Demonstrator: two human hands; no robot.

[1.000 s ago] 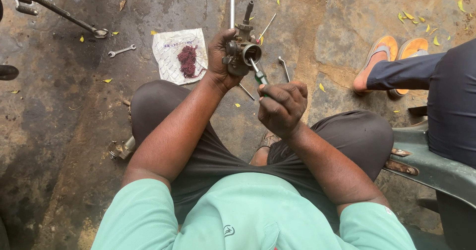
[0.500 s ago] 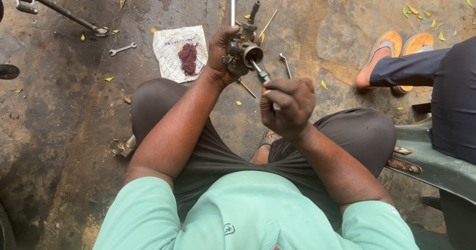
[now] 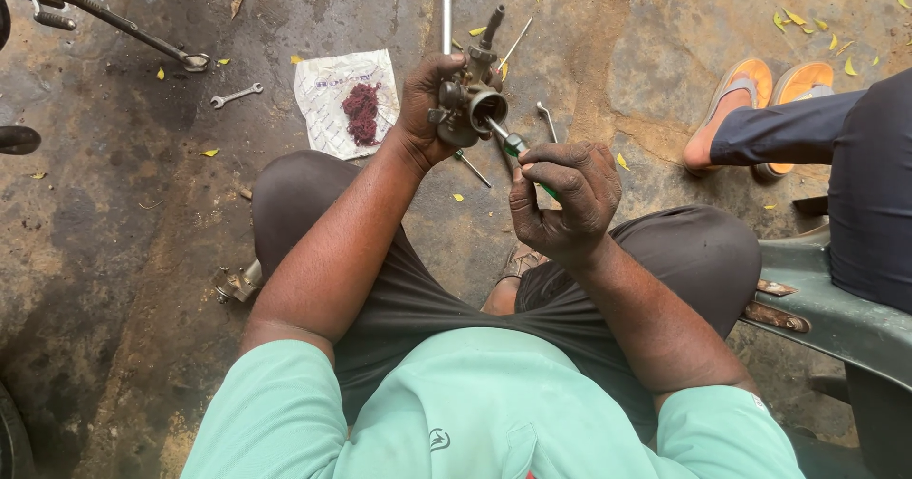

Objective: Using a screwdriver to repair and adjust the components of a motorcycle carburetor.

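My left hand point(image 3: 425, 108) grips a small grimy metal carburettor point(image 3: 468, 108), held up in front of me above my knees. My right hand point(image 3: 562, 196) is closed around a green-handled screwdriver point(image 3: 516, 144) whose tip goes into the round opening on the carburettor's side. Most of the handle is hidden inside my fist. Both hands are dark with grease.
On the stained concrete lie a sheet of paper with a dark red clump point(image 3: 347, 113), a small spanner point(image 3: 235, 95), a long rod with a ring end point(image 3: 123, 25), thin metal rods point(image 3: 446, 18) and a metal part point(image 3: 236, 281). A seated person's legs with orange sandals point(image 3: 774, 85) are at right, on a green chair point(image 3: 836, 322).
My right hand has turned and shifted its grip on the screwdriver, moving slightly right and up. The carburettor stays in my left hand.
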